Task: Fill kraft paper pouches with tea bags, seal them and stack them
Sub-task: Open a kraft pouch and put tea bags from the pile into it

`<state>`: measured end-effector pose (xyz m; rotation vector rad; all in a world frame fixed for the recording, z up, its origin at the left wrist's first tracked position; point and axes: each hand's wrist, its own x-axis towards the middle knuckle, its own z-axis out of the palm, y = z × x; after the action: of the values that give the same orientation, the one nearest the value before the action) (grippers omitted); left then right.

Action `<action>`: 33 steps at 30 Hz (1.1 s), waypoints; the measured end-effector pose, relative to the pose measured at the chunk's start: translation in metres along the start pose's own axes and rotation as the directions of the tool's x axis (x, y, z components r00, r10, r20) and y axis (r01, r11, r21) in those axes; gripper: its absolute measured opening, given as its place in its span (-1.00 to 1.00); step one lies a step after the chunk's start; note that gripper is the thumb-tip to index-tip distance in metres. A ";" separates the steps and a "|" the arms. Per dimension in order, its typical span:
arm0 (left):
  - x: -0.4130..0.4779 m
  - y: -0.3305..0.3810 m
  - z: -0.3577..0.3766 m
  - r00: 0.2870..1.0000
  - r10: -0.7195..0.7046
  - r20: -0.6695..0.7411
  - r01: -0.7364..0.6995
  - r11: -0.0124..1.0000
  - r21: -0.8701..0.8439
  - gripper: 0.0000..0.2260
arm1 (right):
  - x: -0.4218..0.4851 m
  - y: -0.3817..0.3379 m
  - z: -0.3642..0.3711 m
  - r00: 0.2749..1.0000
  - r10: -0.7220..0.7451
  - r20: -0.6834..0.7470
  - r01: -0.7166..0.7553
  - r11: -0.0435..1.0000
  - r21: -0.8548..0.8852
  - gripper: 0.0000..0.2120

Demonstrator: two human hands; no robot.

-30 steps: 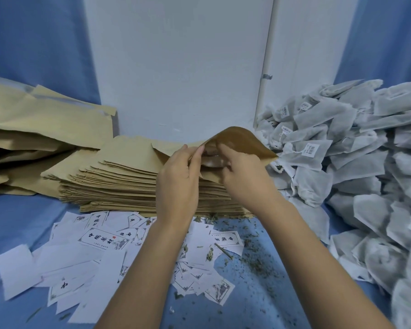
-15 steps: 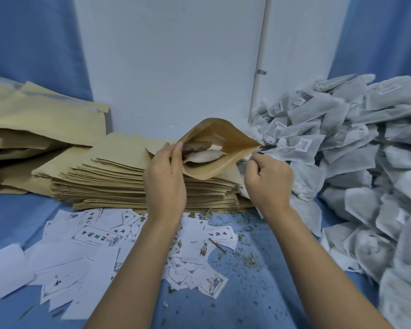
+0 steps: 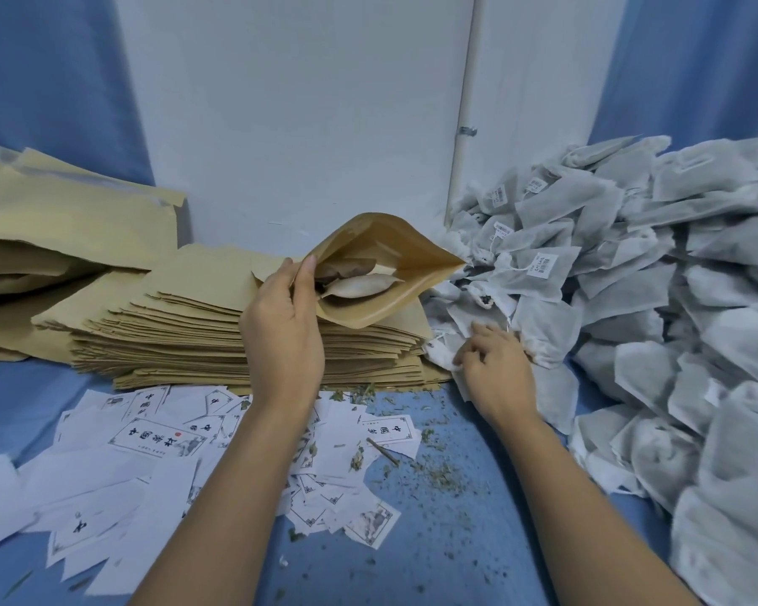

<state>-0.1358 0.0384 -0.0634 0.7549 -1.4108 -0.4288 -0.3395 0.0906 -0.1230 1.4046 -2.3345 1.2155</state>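
An open kraft pouch (image 3: 412,264) is held up over the stack of flat empty pouches (image 3: 184,325). My left hand (image 3: 281,334) pinches its left rim between thumb and fingers. Its mouth gapes towards me, with pale tea bags (image 3: 359,284) lying inside. My right hand (image 3: 499,373) is down at the near edge of the big heap of white tea bags (image 3: 631,299) on the right. Its fingers curl onto one tea bag (image 3: 443,358) at the foot of the heap; the grip is slightly blurred.
Larger kraft pouches (image 3: 62,220) lie piled at the far left. White printed paper labels (image 3: 149,452) are scattered on the blue table in front, among loose tea crumbs (image 3: 438,470). A white wall panel (image 3: 303,124) stands behind.
My right hand let go of the pouch's right rim and dropped right and down onto the tea bag heap. The left hand keeps holding the pouch, which now gapes wider.
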 end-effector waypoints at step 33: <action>0.001 -0.006 -0.002 0.999 0.043 -0.005 -0.043 0.998 0.054 -0.77 | -0.001 -0.003 0.011 0.984 -0.079 0.159 0.132 0.923 -0.363 -0.62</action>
<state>-0.1330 0.0338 -0.0667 0.7669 -1.4354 -0.3563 -0.3335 0.0826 -0.1293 1.4930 -2.3785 0.6151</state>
